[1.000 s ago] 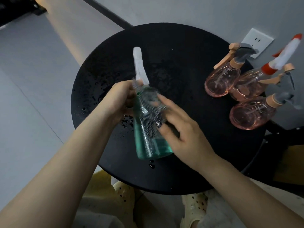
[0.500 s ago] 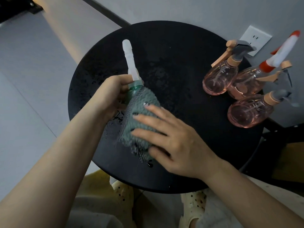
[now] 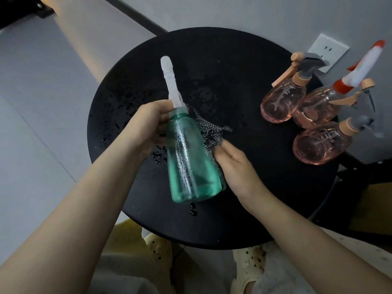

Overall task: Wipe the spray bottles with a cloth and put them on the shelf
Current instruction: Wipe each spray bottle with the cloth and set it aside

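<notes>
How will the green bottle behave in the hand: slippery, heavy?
The green bottle is probably slippery, since its wall looks wet and drops lie on the table. It seems fairly light, holding only a little liquid. The left hand grips its neck.

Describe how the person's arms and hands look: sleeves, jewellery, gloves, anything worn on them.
Both forearms are bare along their whole visible length, with no sleeve in view. The left hand and right hand wear no gloves, and no watch, bracelet or ring shows on either wrist or the visible fingers. The fingernails cannot be made out in this picture.
</notes>
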The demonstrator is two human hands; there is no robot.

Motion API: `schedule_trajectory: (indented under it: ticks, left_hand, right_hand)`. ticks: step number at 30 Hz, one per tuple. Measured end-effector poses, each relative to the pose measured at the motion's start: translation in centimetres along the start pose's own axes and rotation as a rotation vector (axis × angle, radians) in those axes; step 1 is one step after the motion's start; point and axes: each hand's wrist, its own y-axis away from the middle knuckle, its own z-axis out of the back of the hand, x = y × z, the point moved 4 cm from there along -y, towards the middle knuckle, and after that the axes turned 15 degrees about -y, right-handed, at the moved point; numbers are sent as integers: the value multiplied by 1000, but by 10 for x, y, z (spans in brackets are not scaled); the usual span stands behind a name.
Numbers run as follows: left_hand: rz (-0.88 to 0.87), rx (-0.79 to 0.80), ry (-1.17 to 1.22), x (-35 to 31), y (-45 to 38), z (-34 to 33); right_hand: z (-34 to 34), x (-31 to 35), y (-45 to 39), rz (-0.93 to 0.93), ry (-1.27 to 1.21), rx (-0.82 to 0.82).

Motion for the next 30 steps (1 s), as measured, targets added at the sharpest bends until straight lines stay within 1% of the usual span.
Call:
schedule_trajectory:
  ticks: [1,3,5,8,10,13,15,17,19,22,25,28,30]
  left_hand:
    - [4,-7,0,1,0,1]
    - [10,-26,-5,2,-2,4]
    - [10,-50,-14,3,-3,9]
    - [17,-57,43,3,-3,17]
    - [27,-73,24,3,-3,20]
    - [-6,-85,6,3,-2,22]
    - [-28,-73,1,0,0,20]
    - [-30,-69,-26,-1,0,18]
    - [-20,-75,-11,-2,-1,17]
    - [6,-63,-13,0,-4,13]
    - [9,1,11,4,-5,7]
    - [-18,30,-37,4,-5,2]
    - [-25,38,-30,3,-4,1]
  right_hand:
    - [-3,4,2,65,37,26]
    - [-8,12,8,255,184,93]
    - [-14,18,16,456,416,176]
    - [-22,21,25,669,756,310]
    - [-28,20,32,776,899,428]
    - [-37,16,41,906,1075,603]
    - [-37,14,42,934,1114,654]
    - [-33,16,39,901,1083,623]
    - [-28,19,34,831,1009,536]
    - [-23,22,27,680,823,382]
    - [-19,21,20,531,607,289]
    - [-12,18,11,322,298,171]
    - [-7,12,6,95,131,78]
